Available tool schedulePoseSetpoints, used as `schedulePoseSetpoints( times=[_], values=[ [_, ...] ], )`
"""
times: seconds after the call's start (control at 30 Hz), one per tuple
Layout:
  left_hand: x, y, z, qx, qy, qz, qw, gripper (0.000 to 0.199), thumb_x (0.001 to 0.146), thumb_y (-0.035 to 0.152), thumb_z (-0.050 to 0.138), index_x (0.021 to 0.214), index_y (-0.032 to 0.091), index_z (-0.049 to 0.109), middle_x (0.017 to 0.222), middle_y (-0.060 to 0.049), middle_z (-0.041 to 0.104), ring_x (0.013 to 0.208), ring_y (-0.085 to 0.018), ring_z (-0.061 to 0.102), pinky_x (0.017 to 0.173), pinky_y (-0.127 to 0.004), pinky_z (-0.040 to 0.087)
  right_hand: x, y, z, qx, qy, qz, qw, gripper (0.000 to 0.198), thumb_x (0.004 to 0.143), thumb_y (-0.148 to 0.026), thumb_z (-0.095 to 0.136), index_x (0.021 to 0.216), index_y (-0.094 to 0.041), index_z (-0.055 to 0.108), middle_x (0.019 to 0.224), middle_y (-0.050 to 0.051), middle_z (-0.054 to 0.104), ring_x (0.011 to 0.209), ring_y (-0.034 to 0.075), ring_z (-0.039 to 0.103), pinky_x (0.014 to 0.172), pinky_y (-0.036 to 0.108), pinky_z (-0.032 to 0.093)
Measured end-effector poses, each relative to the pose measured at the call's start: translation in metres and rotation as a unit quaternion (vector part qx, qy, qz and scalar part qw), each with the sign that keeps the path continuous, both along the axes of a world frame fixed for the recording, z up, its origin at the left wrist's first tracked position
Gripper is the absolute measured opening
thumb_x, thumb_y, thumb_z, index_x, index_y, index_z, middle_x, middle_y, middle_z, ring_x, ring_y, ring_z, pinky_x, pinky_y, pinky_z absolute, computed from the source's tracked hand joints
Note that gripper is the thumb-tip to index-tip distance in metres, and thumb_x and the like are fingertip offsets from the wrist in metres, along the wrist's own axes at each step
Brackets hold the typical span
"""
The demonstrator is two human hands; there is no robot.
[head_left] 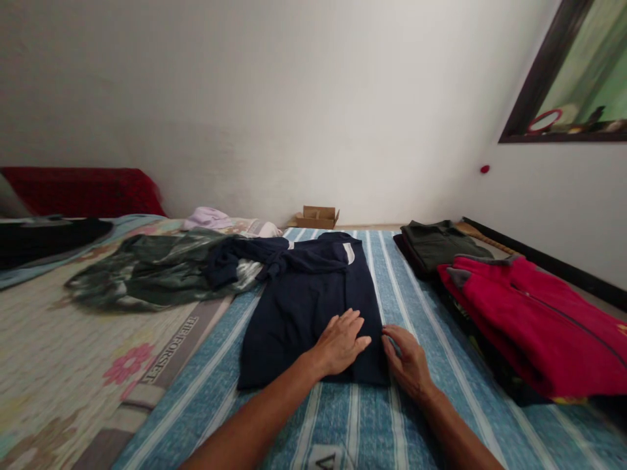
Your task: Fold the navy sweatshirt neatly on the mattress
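A navy long-sleeved top lies on the blue striped bedding, its right side folded in and one sleeve laid across the upper part. The other sleeve reaches left onto a crumpled camouflage garment. My left hand rests flat on the lower right of the top, fingers stretched out. At the top's right edge is my right hand, fingers slightly curved and apart, touching the cloth's border.
To the right lie a folded pink fleece jacket on other clothes and a dark green folded pile. A cardboard box stands by the wall. On the left are a flowered sheet and a black garment.
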State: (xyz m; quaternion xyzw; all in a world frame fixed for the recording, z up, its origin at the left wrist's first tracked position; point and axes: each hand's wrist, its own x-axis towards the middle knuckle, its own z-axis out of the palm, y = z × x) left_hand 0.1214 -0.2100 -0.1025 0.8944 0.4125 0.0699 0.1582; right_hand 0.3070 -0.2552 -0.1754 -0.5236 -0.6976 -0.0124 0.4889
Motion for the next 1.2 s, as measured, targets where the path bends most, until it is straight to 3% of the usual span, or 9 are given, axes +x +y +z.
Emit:
schedulePoseSetpoints(
  times=[0.1, 0.23, 0.5, 0.77, 1.0, 1.2],
  values=[
    [-0.005, -0.016, -0.013, -0.014, 0.0, 0.029, 0.999, 0.053, 0.091, 0.044, 0.032, 0.135, 0.015, 0.038, 0.146, -0.013, 0.03, 0.137, -0.023, 0.022, 0.109, -0.044, 0.022, -0.008, -0.003, -0.002, 0.014, -0.072, 0.037, 0.997, 0.022, 0.086, -0.026, 0.05, 0.102, -0.019, 0.063, 0.105, 0.01, 0.066, 0.103, 0.023, 0.059, 0.091, 0.043, 0.048],
    [-0.007, -0.022, -0.027, 0.02, -0.012, 0.052, 0.998, 0.05, 0.091, 0.04, 0.033, 0.134, 0.015, 0.04, 0.146, -0.013, 0.032, 0.136, -0.022, 0.024, 0.11, -0.044, 0.021, -0.013, -0.005, -0.004, 0.014, -0.111, 0.053, 0.992, 0.024, 0.086, -0.026, 0.048, 0.104, -0.018, 0.063, 0.108, 0.012, 0.065, 0.106, 0.024, 0.058, 0.091, 0.045, 0.048],
    [-0.008, -0.02, -0.04, 0.09, -0.09, 0.084, 0.988, 0.04, 0.088, 0.029, 0.042, 0.125, 0.017, 0.048, 0.135, -0.012, 0.047, 0.127, -0.02, 0.041, 0.105, -0.041, 0.034, -0.007, -0.002, -0.007, -0.031, -0.021, -0.019, 0.999, 0.028, 0.088, -0.036, 0.044, 0.096, -0.02, 0.065, 0.099, 0.009, 0.068, 0.095, 0.023, 0.063, 0.085, 0.039, 0.053],
    [-0.01, -0.021, -0.048, 0.124, -0.119, 0.076, 0.982, 0.034, 0.088, 0.023, 0.043, 0.121, 0.017, 0.051, 0.128, -0.01, 0.054, 0.121, -0.02, 0.048, 0.103, -0.039, 0.038, -0.005, -0.002, -0.013, -0.05, -0.014, -0.009, 0.999, 0.026, 0.087, -0.035, 0.046, 0.098, -0.02, 0.064, 0.1, 0.01, 0.067, 0.095, 0.023, 0.063, 0.085, 0.04, 0.053],
    [-0.01, -0.02, -0.047, 0.094, -0.152, 0.085, 0.98, 0.036, 0.085, 0.02, 0.046, 0.121, 0.019, 0.052, 0.127, -0.009, 0.056, 0.119, -0.02, 0.049, 0.103, -0.041, 0.039, -0.003, -0.002, -0.014, -0.055, 0.016, 0.006, 0.998, 0.024, 0.085, -0.035, 0.049, 0.098, -0.021, 0.064, 0.103, 0.01, 0.066, 0.097, 0.024, 0.062, 0.085, 0.04, 0.052],
    [-0.012, -0.017, -0.051, 0.043, -0.229, 0.133, 0.963, 0.041, 0.079, 0.019, 0.052, 0.12, 0.02, 0.054, 0.125, -0.008, 0.057, 0.116, -0.02, 0.051, 0.102, -0.04, 0.041, 0.001, -0.004, -0.008, -0.082, 0.071, 0.001, 0.994, 0.023, 0.084, -0.032, 0.049, 0.095, -0.02, 0.064, 0.1, 0.01, 0.066, 0.096, 0.023, 0.062, 0.086, 0.039, 0.051]
  ],
)
